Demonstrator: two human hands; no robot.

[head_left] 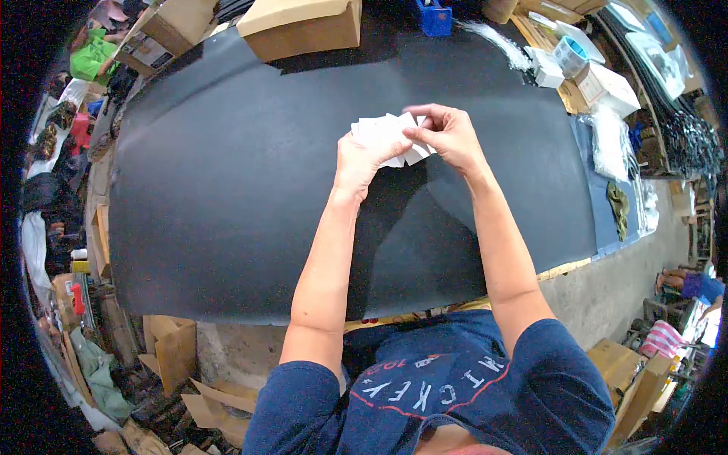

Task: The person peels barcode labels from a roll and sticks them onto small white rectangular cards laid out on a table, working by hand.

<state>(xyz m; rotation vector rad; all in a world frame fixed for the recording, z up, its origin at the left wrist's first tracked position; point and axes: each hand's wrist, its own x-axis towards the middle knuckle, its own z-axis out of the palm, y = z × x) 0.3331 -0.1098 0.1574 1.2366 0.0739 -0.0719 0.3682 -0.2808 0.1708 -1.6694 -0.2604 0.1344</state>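
Note:
A fanned bunch of small white cards is held up over the dark tabletop, between both hands. My left hand grips the bunch from its left side, thumb lying across the front. On the right side, my right hand pinches cards at the edge of the fan between thumb and fingers. The cards overlap with their corners sticking out at different angles. Any print on them cannot be made out.
A large black-topped table lies under my hands. At its far edge are a cardboard box and a blue tape dispenser. White strands, white boxes and plastic bags crowd the right. Open cartons stand lower left.

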